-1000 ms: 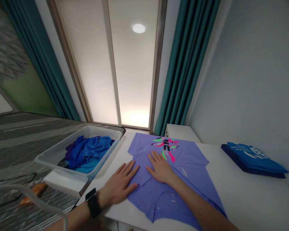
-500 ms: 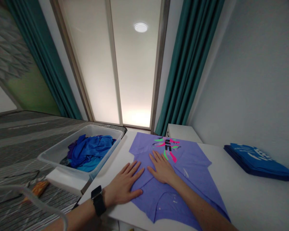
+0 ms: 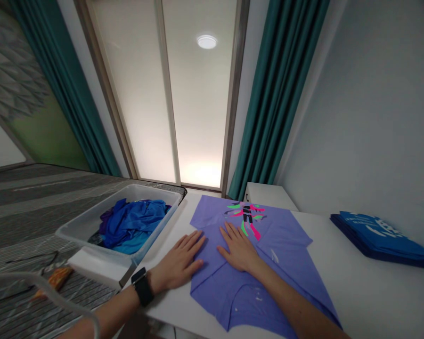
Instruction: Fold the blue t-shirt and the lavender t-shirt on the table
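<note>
A purple T-shirt (image 3: 215, 278) with a pink, green and black print lies spread out on the white table (image 3: 367, 292), its neckline toward me. My right hand (image 3: 238, 247) rests flat on the shirt just below the print, fingers spread. At the shirt's left edge is my left hand (image 3: 178, 261), palm down, with its fingertips at the cloth and most of the palm over the bare tabletop. A dark watch sits on the left wrist. Neither hand grips anything.
A translucent plastic bin (image 3: 88, 221) of crumpled blue and purple clothes (image 3: 134, 223) stands at the left, beside the table. Folded blue garments (image 3: 381, 238) are stacked on the table's right side. A pale curved tube (image 3: 53, 294) crosses the lower left corner.
My left hand has slid left, from the shirt to its edge. My right hand has stayed in place on the shirt.
</note>
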Tool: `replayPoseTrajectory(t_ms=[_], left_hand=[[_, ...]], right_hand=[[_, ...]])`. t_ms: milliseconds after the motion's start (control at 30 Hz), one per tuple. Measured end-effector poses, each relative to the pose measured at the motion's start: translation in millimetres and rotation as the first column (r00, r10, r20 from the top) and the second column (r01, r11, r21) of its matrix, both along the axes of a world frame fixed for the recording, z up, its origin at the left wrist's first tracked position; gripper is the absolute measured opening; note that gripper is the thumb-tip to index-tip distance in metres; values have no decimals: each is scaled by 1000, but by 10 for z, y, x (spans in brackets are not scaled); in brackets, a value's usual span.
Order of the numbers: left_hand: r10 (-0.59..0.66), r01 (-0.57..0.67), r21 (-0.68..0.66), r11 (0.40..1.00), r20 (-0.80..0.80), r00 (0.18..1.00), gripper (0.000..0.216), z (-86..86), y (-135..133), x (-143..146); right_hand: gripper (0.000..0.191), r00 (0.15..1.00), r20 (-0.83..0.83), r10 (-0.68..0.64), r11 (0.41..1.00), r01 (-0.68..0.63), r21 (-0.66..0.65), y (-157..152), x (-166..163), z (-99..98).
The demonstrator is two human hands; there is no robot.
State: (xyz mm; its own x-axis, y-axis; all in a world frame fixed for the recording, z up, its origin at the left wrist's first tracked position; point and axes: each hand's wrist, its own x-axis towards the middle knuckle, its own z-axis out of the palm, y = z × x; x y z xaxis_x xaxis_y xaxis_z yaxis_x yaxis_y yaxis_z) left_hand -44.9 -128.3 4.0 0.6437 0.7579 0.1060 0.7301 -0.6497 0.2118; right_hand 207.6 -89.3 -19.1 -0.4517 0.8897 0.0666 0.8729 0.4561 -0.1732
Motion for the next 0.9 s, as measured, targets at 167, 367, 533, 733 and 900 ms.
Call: replayPoseTrajectory(t_ms=[167,367,533,733,900], left_hand=[[40,-39,92,995,-10,999,60,-57,329,131],[122,-119,154,981,-13,992,63,-107,535,279],[129,-128,146,981,0,992,64,-199,568,257],[146,-145,156,977,3,989,59,-247,578,257],[152,-149,147,978,-8,988,63,-250,578,249]], right_hand=[[69,1000,1,-4,1000,4,9,6,-2,-3],[69,1000,0,-14,1000,14,-4,5,-2,0],[59,1000,-16,21,999,-20,43,111,-205,60],[56,997,-24,73,994,-71,78,347,-511,68],[59,1000,-8,-28,1000,28,7,472,-350,22]])
